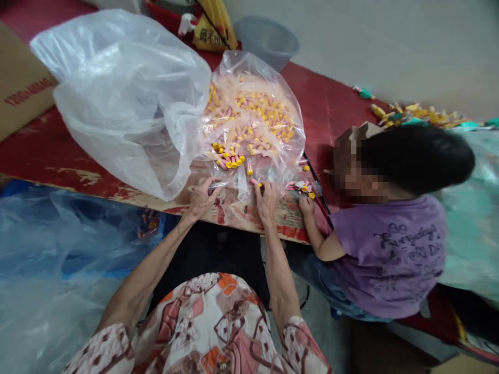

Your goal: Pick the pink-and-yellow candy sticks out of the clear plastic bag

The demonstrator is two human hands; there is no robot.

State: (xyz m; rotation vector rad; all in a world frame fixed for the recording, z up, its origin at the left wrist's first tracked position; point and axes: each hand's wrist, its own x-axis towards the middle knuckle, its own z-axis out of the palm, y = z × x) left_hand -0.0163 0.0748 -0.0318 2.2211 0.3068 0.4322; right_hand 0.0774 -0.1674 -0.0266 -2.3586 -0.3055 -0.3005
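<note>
My left hand is at the front of the red table, fingers closed around a small clear tube. A little to its right, my right hand pinches a small pink piece with a yellow end. Between the hands lies a strip of clear plastic. Just beyond them, a few loose pink pieces with yellow caps lie at the mouth of a clear plastic bag. The bag is full of many similar pieces.
A large translucent bag covers the table's left. Behind stand a grey basin and a yellow bag; a cardboard box is far left. A person in a purple shirt sits right, one hand by small pieces. Blue crate lower left.
</note>
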